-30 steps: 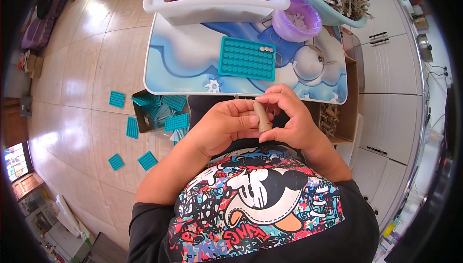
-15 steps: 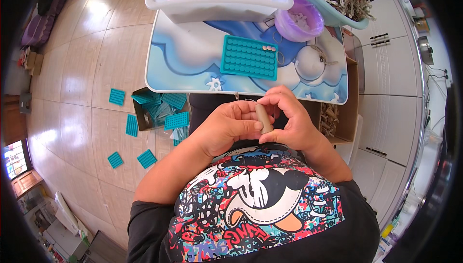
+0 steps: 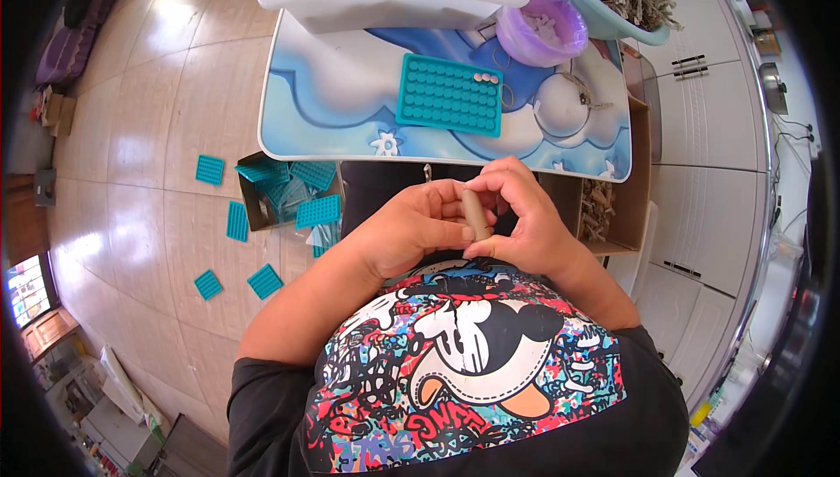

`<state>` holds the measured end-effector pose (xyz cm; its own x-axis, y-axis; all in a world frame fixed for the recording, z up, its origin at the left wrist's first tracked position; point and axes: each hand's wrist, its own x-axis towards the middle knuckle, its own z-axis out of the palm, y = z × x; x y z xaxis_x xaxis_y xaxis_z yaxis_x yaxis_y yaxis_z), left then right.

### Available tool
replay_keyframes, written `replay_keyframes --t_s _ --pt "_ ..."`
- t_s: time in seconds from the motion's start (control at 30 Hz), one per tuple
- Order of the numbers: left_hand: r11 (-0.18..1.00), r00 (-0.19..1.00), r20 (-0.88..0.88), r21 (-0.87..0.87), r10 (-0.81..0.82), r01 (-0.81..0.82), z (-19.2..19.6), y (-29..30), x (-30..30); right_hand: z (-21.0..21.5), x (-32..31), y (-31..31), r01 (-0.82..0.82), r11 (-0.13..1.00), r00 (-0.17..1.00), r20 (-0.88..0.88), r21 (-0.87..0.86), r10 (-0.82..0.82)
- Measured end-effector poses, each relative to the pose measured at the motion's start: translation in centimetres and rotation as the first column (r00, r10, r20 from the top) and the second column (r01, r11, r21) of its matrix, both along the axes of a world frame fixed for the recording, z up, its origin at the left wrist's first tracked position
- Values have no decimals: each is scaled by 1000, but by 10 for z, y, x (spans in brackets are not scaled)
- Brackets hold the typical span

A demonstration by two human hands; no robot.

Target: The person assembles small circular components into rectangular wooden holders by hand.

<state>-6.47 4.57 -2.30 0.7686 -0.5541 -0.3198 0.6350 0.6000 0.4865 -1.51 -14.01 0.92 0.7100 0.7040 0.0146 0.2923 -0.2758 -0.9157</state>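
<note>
Between my hands, close in front of my shirt, is a small tan tapered cylinder [image 3: 475, 215], tilted with its rounded end up. My left hand [image 3: 404, 230] closes on its left side, the thumb lying near the lower end. My right hand [image 3: 529, 225] pinches from the other side, index finger at the top and thumb near the bottom. Some fingertips are hidden behind the cylinder. Beyond my hands on the table lies a teal tray [image 3: 448, 109] with rows of round cells. A few small pale round pieces [image 3: 486, 78] sit in its far right corner.
The cloud-patterned table [image 3: 324, 118] carries a white tub [image 3: 394, 15] of brown pieces, a purple bowl [image 3: 525, 50] and a pale green basin [image 3: 643, 35] of dry stalks. Teal trays fill a box [image 3: 260, 214] at left; more lie on the floor [image 3: 131, 241]. Cabinets [image 3: 704, 127] stand at right.
The table and its things sit slightly higher in the picture. Both hands keep their hold on the tan cylinder, with only a slight shift of the fingers.
</note>
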Motion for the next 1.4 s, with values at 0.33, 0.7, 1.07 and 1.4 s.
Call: replay_keyframes --t_s 0.33,0.7,1.07,1.4 --pt "975 1000 -10 221 -16 17 13 -5 -2 0 -6 -4 -8 998 996 86 -58 13" --pt "966 996 49 254 -73 59 11 -10 0 -11 -3 -11 -51 998 997 66 43 48" --pt "984 994 97 174 -49 31 5 -10 -4 -13 -8 -12 -42 996 999 19 73 41" --pt "978 990 107 197 -92 69 10 -5 -4 -16 -13 -13 -5 993 998 -60 117 12"
